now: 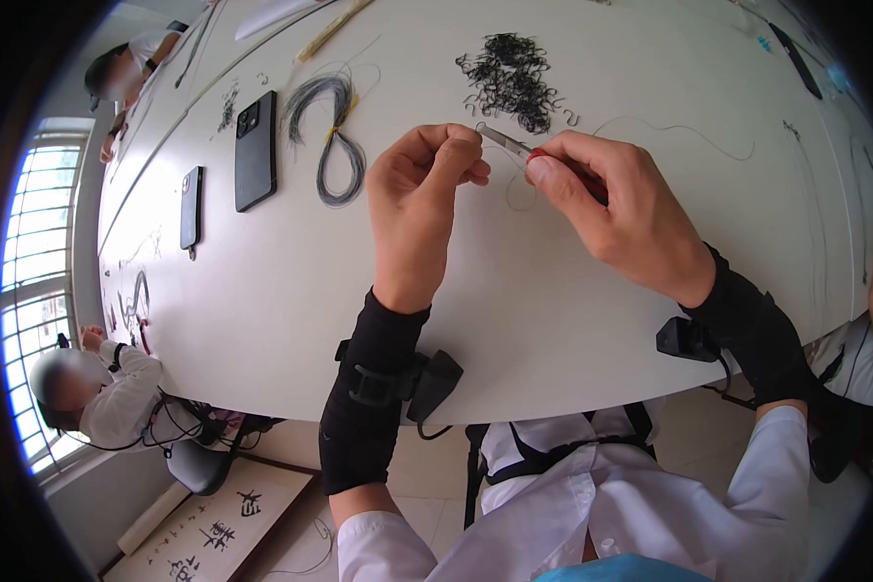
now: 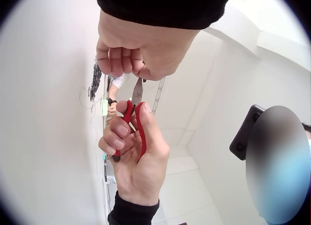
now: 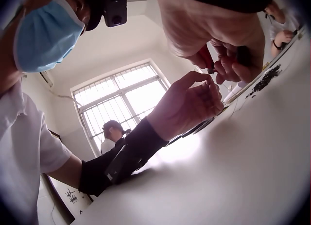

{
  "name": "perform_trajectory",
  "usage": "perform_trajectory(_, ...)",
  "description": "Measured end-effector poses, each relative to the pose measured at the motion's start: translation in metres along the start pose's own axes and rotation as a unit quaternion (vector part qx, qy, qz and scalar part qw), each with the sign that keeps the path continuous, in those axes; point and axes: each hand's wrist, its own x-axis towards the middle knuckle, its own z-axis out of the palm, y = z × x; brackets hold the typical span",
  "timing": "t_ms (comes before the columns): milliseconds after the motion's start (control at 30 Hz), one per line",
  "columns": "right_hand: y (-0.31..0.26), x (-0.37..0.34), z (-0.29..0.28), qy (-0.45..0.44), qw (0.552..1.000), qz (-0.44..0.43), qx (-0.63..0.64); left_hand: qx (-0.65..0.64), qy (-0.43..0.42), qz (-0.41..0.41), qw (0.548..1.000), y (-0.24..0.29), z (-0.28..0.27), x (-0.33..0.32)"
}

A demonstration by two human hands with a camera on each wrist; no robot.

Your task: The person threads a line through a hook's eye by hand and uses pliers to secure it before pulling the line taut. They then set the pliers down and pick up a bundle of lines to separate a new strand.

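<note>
Two hands [image 1: 412,209] inside table edge [image 1: 262,412] | right: pliers [image 1: 507,143] | left: line [image 1: 510,197] | hooks [image 1: 514,82] near

Metallic pliers tips [image 1: 502,139], plastic-looking red handles [image 2: 142,133], smooth matt white tabletop [image 1: 262,301].

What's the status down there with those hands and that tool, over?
Right hand gripping red-handled metal pliers. Left hand pinching at their tip; held piece too small to identify. Black curved hooks heaped beyond, seemingly not in the way.
</note>
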Motion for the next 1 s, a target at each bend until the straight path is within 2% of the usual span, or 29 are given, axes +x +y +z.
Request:
perform_trajectory(67,0.001,0.000,0.000,0.002,1.000,0.000,0.000,-0.051,-0.010,-0.020,0.998,0.002,-0.001,0.000)
perform_trajectory(267,0.000,0.000,-0.001,-0.003,1.000,0.005,0.000,-0.056,-0.009,-0.028,0.998,0.002,-0.002,0.001)
perform_trajectory(667,0.001,0.000,0.002,0.004,1.000,-0.006,-0.005,-0.012,-0.031,-0.021,0.999,0.001,-0.004,0.001)
perform_trajectory(767,-0.006,0.004,-0.011,-0.032,0.999,0.013,-0.013,0.002,-0.022,-0.032,0.999,0.003,-0.004,0.000)
perform_trajectory(867,0.001,0.006,-0.015,0.017,0.999,-0.020,0.028,0.034,-0.074,-0.049,0.995,0.008,-0.001,-0.001)
perform_trajectory(1000,0.011,0.008,-0.015,-0.022,0.995,-0.020,0.099,0.062,-0.153,-0.055,0.985,0.008,0.001,-0.004)
